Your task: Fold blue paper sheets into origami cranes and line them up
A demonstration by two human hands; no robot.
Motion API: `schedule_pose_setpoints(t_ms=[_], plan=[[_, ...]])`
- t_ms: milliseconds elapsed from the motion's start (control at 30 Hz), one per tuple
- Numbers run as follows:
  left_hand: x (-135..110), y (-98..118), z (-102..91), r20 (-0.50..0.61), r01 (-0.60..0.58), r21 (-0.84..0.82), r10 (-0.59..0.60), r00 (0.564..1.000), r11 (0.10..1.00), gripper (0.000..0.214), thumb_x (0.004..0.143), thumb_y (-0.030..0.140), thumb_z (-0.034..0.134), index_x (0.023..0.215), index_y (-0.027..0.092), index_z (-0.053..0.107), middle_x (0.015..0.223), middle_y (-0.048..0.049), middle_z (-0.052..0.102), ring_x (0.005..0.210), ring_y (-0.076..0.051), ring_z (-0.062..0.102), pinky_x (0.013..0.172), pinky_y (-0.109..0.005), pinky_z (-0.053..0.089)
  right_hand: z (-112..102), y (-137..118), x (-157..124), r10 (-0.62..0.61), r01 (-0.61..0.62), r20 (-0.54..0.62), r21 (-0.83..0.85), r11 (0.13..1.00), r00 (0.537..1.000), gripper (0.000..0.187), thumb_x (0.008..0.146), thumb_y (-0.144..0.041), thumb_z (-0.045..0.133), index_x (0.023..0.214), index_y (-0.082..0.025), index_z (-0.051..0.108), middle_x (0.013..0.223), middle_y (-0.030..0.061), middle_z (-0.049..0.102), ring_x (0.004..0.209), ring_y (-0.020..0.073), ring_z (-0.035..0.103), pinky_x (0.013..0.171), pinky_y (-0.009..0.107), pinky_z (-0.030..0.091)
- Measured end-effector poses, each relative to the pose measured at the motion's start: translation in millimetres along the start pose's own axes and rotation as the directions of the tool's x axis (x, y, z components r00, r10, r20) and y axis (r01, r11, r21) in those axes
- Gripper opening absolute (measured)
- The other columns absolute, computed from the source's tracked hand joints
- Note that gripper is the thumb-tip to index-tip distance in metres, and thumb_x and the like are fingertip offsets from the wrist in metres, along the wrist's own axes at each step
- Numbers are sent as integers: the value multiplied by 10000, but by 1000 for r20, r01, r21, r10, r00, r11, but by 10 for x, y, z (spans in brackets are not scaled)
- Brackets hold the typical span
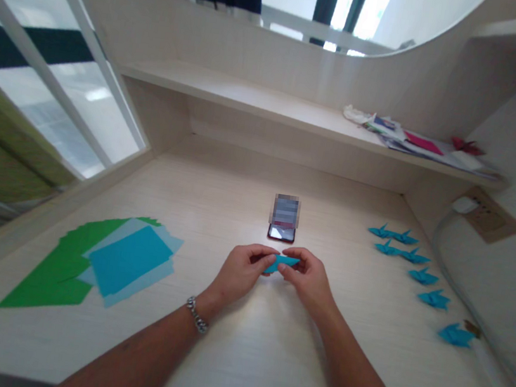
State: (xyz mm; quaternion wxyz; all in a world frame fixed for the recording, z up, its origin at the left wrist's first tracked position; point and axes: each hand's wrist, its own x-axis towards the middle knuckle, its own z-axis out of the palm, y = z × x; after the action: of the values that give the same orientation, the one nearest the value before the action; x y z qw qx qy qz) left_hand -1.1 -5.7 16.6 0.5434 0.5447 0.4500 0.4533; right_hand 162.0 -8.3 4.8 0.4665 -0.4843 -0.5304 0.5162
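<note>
Here the folded blue paper (283, 262) lies crosswise, pinched between the left hand (241, 272) and the right hand (309, 282), equally near both.

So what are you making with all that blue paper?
A person sits at a desk and pinches a small piece of blue paper between both hands, the left hand and the right hand, folding it just above the desktop. A phone lies right behind the hands. Seven finished blue paper cranes lie along the right side, and flat sheets of green and blue paper lie on the left.
</note>
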Motion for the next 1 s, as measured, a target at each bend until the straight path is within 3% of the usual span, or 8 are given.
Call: schedule_pose_setpoints(t_ms=[133,267,500,800,1000], plan=[[5,15,-7,-24,7,15,-6,1000,1000,216,764,301,662,904,145,713,837,-82,716,728,-189,655,637,-300,555,-27,3,26,-19,17,-26,-94,995,999,231,678,-303,708,855,-154,687,731,45,676,596,147,591,571,278,497],[20,-31,-19,-10,36,-55,-37,999,998,234,717,266,711,905,127,698,842,-98,720,744,-196,670,666,-315,558,-23,21,39,11,-14,-55,-61,998,998,238,664,-317,714,827,-146,690,723,53,685,593,155,605,559,283,511],[32,-51,-58,-6,-52,86,53,999,995,198,733,250,693,890,136,732,883,-102,734,788,-208,670,747,-336,539,-31,18,23,-45,44,-2,-93,995,999,216,678,-261,702,873,-171,731,801,60,717,661,167,630,607,293,518],[22,-42,-67,-30,-89,78,92,995,993,196,714,266,716,869,149,742,875,-94,738,795,-217,674,746,-329,538,-7,-9,20,-23,22,-38,-16,1000,999,208,639,-271,728,824,-178,749,713,49,717,596,167,629,576,299,520],[15,-25,-55,-31,-77,98,81,996,992,118,695,222,713,793,160,737,792,-67,732,714,-188,661,690,-295,532,-15,4,24,-39,38,-17,-58,998,999,155,640,-256,716,772,-175,724,706,37,701,609,157,617,601,287,510]])
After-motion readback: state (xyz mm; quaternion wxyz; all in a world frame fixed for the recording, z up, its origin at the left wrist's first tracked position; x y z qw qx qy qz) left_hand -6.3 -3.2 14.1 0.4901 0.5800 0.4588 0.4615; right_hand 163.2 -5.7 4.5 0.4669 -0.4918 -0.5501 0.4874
